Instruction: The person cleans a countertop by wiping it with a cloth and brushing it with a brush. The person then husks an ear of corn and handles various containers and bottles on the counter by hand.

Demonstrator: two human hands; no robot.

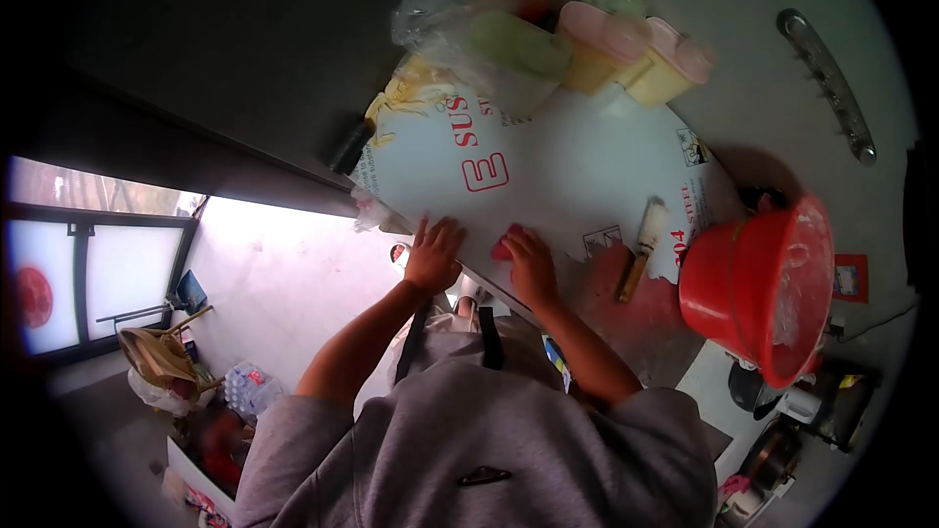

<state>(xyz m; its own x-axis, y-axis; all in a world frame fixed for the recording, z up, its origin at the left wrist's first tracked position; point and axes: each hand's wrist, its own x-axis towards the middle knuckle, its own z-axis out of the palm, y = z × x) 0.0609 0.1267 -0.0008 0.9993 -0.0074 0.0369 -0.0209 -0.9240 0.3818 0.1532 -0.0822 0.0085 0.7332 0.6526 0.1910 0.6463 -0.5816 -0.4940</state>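
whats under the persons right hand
Part of a pink item peeks out from under the right hand, against the tabletop; the hand covers the rest, so its full shape cannot be seen.

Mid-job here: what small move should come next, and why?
Probably slide the pink item slightly forward over the tabletop: the right hand appears to hold it there, open surface stretches ahead, and the brush lies off to the right.
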